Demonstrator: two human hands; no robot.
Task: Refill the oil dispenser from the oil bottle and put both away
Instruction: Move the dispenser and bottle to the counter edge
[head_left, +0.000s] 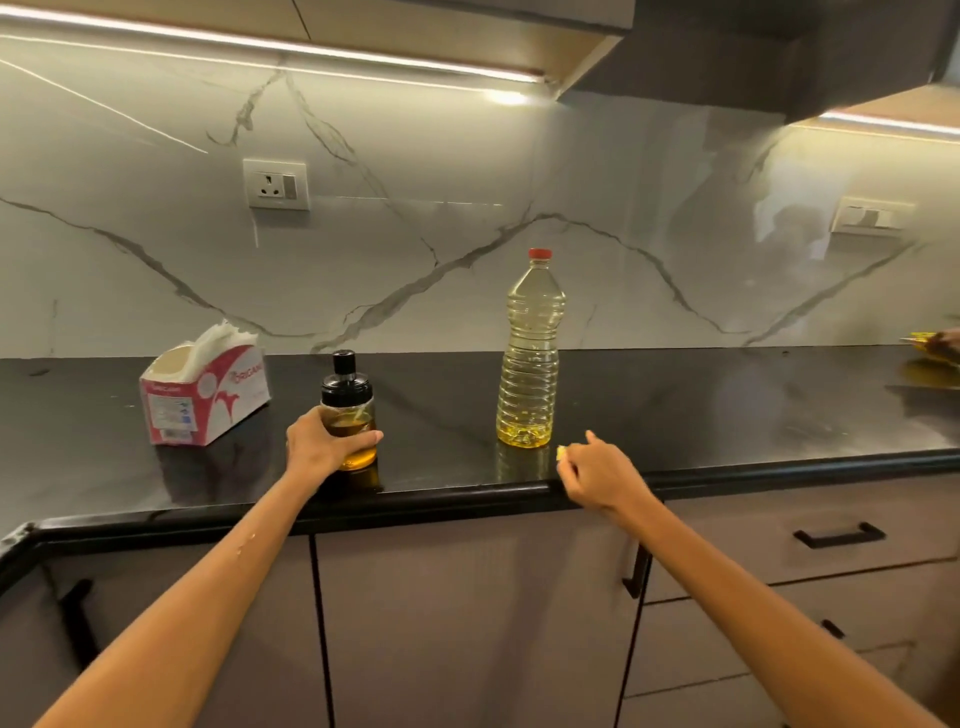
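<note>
Black glossy countertop (675, 410) is running across the middle of the frame with a white marble-look backsplash (415, 234) behind it and grey cabinets (467, 623) sitting underneath. Left of centre, the left hand (317, 441) is wrapping its fingers and thumb around the oil dispenser (349, 410), a small glass jar with a black lid that's standing upright on the counter with amber oil sitting in the lower part. Oil bottle (529, 353) is standing upright just right of centre, red cap on, pale yellow oil filling most of it, and nothing is touching it. Right hand (602, 475) is hovering over the counter edge below and right of the bottle, fingers curling in and seemingly pinching a tiny yellowish bit (561, 453), hard to say what it is. Opened tissue box (205, 389) is lying towards the left side of the counter
</note>
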